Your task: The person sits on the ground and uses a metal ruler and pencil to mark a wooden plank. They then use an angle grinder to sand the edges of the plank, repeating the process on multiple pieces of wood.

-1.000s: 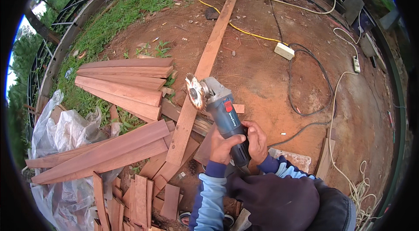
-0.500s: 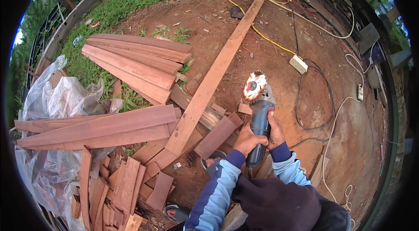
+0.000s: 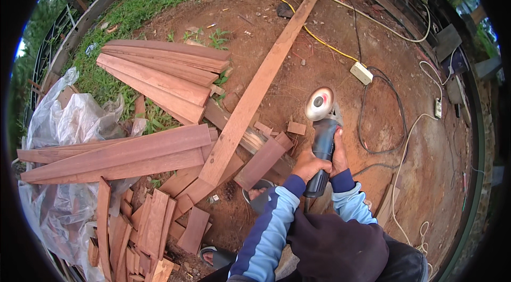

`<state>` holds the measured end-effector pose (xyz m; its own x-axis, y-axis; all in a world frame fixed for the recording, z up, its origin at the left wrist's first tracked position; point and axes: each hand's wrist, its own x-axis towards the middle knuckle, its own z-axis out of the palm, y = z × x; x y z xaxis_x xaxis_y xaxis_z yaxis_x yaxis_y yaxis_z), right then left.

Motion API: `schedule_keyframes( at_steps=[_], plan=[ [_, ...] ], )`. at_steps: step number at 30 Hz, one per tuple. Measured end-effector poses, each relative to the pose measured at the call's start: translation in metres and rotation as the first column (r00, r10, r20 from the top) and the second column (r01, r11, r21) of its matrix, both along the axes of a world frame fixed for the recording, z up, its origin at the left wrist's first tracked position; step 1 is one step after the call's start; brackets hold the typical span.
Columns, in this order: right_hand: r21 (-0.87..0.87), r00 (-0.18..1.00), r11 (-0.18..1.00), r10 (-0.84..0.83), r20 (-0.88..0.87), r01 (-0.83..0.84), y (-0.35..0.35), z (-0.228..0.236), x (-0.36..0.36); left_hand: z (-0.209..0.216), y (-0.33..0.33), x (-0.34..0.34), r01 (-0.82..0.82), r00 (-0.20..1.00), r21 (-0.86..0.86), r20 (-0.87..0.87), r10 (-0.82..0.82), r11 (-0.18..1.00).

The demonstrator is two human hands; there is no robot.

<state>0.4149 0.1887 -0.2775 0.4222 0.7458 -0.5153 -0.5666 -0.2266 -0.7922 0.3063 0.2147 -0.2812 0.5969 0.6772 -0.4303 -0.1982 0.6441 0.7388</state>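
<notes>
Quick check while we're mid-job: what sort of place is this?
It looks like an outdoor work yard, perhaps a small building site: bare reddish earth edged with grass, stacked wooden boards, and a pale outlet box with cables on the ground near the angle grinder.

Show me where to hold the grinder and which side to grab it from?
The grinder is probably best held by its long body, coming from the end nearest the person, one hand on each side. That part is thick and straight, so hands can wrap it, and the round disc is at the far end. The left hand and right hand hold it that way.
</notes>
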Motion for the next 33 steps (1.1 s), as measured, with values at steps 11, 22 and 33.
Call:
schedule_keyframes(
  at_steps=[11,22,33],
  plan=[
    [0.088,0.978,0.995,-0.018,-0.208,0.037,-0.007,-0.003,0.006,0.021,-0.003,-0.007,0.079,0.991,0.032,-0.112,-0.075,0.996],
    [0.132,0.999,0.991,-0.018,-0.028,0.022,-0.016,-0.002,-0.003,0.023,-0.001,-0.007,0.112,0.991,0.034,-0.084,-0.109,0.993],
    [0.045,0.996,0.999,-0.008,0.086,0.005,-0.012,0.002,-0.01,0.013,-0.005,-0.012,0.098,0.993,-0.012,-0.065,-0.099,0.995]
  ],
)
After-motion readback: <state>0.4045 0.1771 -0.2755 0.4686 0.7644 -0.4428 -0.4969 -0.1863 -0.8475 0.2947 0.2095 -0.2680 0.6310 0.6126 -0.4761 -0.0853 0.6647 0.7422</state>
